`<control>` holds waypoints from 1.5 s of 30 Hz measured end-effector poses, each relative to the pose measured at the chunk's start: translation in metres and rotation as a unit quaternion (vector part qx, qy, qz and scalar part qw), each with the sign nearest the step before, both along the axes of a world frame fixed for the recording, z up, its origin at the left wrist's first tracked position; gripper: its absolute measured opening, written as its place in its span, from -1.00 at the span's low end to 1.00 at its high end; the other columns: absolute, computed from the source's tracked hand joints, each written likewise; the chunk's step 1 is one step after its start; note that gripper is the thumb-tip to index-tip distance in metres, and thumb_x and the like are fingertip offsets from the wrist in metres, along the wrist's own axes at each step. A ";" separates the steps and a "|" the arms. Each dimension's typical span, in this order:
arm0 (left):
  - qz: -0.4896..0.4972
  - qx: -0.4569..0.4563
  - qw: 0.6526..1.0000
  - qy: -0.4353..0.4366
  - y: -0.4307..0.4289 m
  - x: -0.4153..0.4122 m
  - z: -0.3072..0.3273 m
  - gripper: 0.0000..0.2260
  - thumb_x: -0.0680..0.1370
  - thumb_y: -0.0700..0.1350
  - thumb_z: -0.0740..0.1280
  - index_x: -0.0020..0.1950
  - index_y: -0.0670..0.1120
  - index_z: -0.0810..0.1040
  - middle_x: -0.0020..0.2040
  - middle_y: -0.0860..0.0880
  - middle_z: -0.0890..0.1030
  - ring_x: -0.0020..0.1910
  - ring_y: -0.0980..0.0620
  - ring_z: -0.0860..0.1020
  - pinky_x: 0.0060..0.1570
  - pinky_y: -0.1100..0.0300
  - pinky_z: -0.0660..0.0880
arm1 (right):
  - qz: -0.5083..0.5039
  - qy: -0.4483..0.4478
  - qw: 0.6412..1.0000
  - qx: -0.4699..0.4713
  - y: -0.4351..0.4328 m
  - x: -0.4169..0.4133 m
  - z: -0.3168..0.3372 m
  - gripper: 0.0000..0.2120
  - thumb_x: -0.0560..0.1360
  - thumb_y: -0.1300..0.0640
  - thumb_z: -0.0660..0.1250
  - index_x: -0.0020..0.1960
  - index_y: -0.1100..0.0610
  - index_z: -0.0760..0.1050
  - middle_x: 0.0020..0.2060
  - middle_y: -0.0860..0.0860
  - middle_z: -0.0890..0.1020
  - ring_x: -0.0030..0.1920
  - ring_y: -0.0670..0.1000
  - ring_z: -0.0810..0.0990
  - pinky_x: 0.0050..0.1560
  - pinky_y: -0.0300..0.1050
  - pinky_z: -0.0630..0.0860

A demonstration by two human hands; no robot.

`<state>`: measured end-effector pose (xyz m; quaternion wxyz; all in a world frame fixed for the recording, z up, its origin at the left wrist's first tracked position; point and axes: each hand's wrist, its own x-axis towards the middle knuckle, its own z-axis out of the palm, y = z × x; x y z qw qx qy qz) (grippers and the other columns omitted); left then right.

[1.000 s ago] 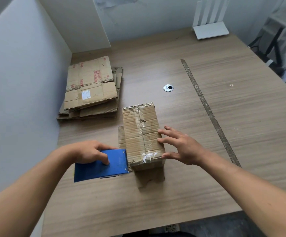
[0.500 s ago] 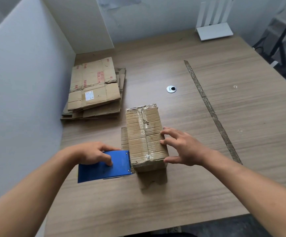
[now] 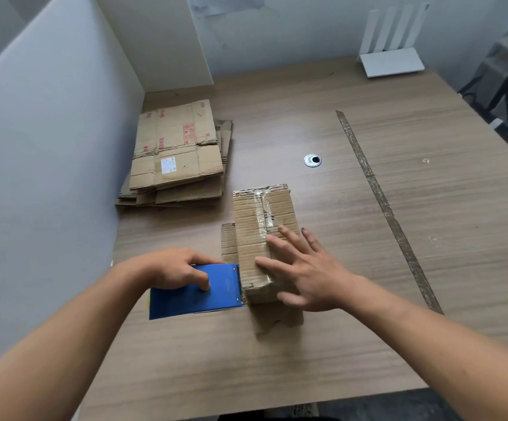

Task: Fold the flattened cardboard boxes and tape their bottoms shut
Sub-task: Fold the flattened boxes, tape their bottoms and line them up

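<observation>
A small folded cardboard box stands on the wooden table, its upward face crossed by clear tape along the seam. My right hand lies flat over the near end of that face, fingers spread and straight. My left hand grips a blue tape dispenser held against the box's near left corner. Flaps of the box stick out flat on the table at its left and near sides. A stack of flattened cardboard boxes lies at the back left by the partition.
A grey partition borders the table's left side. A white router stands at the back right. A round cable hole and a long strip of old tape mark the tabletop. The near table edge lies just below my arms.
My right hand has moved from the box's right side up onto its top face and flattened there. My left hand and the dispenser stay at the near left corner.
</observation>
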<state>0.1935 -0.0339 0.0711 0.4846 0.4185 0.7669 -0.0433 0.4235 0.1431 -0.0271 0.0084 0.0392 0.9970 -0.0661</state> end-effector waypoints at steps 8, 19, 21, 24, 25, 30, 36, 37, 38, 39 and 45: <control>0.000 0.019 1.000 -0.010 -0.002 -0.002 -0.003 -0.50 0.30 0.16 0.29 0.23 0.48 0.48 0.16 0.20 0.61 0.10 0.14 0.55 0.23 0.11 0.43 | -0.027 0.062 0.998 0.020 -0.007 -0.006 -0.017 -0.45 0.62 -0.35 -0.08 0.45 -0.18 0.42 0.47 0.03 0.42 0.45 0.08 0.41 0.39 0.23 0.26; 0.012 0.071 0.995 -0.069 -0.034 -0.027 -0.004 -0.51 0.34 0.17 0.32 0.24 0.52 0.44 0.21 0.34 0.56 0.20 0.20 0.52 0.32 0.04 0.39 | -0.035 0.078 0.995 0.050 -0.002 -0.006 -0.021 -0.47 0.63 -0.34 -0.06 0.48 -0.20 0.36 0.49 0.00 0.39 0.48 0.06 0.38 0.41 0.21 0.25; 0.015 0.073 0.994 -0.077 -0.038 -0.030 -0.001 -0.52 0.36 0.13 0.32 0.26 0.48 0.46 0.18 0.37 0.56 0.16 0.27 0.52 0.28 0.13 0.40 | -0.036 0.083 0.995 0.046 -0.001 -0.005 -0.020 -0.48 0.63 -0.34 -0.06 0.48 -0.20 0.36 0.49 -0.01 0.39 0.48 0.06 0.38 0.41 0.20 0.25; 0.031 0.070 0.993 -0.089 -0.045 -0.035 0.001 -0.52 0.36 0.07 0.32 0.26 0.41 0.51 0.12 0.37 0.59 0.07 0.34 0.53 0.18 0.25 0.40 | -0.032 0.094 0.994 0.045 -0.001 -0.004 -0.020 -0.48 0.63 -0.34 -0.05 0.47 -0.20 0.36 0.48 -0.01 0.41 0.47 0.05 0.39 0.41 0.19 0.23; 0.036 0.067 0.993 -0.085 -0.045 -0.035 -0.001 -0.53 0.36 0.08 0.31 0.25 0.41 0.51 0.11 0.36 0.60 0.07 0.33 0.54 0.18 0.25 0.41 | -0.031 0.096 0.994 0.044 -0.001 -0.004 -0.020 -0.49 0.63 -0.34 -0.05 0.47 -0.20 0.35 0.48 -0.01 0.41 0.46 0.06 0.40 0.41 0.19 0.22; 0.023 0.048 0.998 -0.043 -0.029 -0.026 -0.027 -0.53 0.32 0.16 0.30 0.21 0.45 0.50 0.13 0.26 0.61 0.12 0.15 0.56 0.25 0.02 0.46 | -0.032 0.091 0.995 0.035 -0.001 -0.004 -0.019 -0.49 0.62 -0.35 -0.03 0.48 -0.20 0.32 0.48 -0.01 0.40 0.47 0.05 0.38 0.43 0.18 0.21; 0.032 0.027 0.998 -0.045 -0.008 -0.019 -0.032 -0.68 0.47 0.05 0.38 0.19 0.33 0.57 0.09 0.17 0.63 0.06 0.08 0.58 0.13 0.09 0.49 | -0.037 0.086 0.995 0.021 -0.002 -0.006 -0.017 -0.49 0.60 -0.35 -0.03 0.48 -0.21 0.29 0.49 -0.01 0.39 0.49 0.04 0.32 0.44 0.16 0.16; 0.028 0.026 0.998 -0.042 -0.003 -0.017 -0.030 -0.69 0.48 0.04 0.37 0.19 0.34 0.57 0.09 0.16 0.62 0.06 0.08 0.57 0.11 0.10 0.49 | -0.037 0.084 0.996 0.019 -0.002 -0.006 -0.017 -0.48 0.60 -0.35 -0.03 0.49 -0.22 0.28 0.49 -0.02 0.39 0.49 0.03 0.31 0.45 0.15 0.15; 0.023 0.024 0.999 -0.038 0.001 -0.015 -0.028 -0.69 0.49 0.04 0.37 0.20 0.34 0.57 0.10 0.15 0.62 0.06 0.06 0.57 0.09 0.10 0.50 | -0.038 0.081 0.996 0.018 -0.002 -0.006 -0.017 -0.48 0.59 -0.35 -0.01 0.49 -0.22 0.27 0.50 -0.02 0.38 0.50 0.03 0.30 0.45 0.15 0.14; 0.015 0.023 0.999 -0.029 0.006 -0.012 -0.026 -0.67 0.49 0.05 0.37 0.23 0.32 0.57 0.11 0.12 0.62 0.07 0.05 0.57 0.09 0.11 0.50 | -0.039 0.078 0.996 0.017 -0.003 -0.006 -0.016 -0.48 0.59 -0.35 0.01 0.49 -0.22 0.26 0.50 -0.02 0.37 0.50 0.04 0.30 0.45 0.15 0.13; -0.047 0.020 0.990 0.134 0.028 0.018 -0.006 -0.67 0.47 0.14 0.35 0.17 0.04 0.62 0.01 0.01 0.59 0.01 -0.07 0.57 -0.08 0.11 0.50 | -0.051 0.059 0.997 0.017 -0.009 -0.007 -0.012 -0.46 0.55 -0.30 0.09 0.50 -0.23 0.24 0.50 0.00 0.38 0.50 0.06 0.29 0.43 0.14 0.09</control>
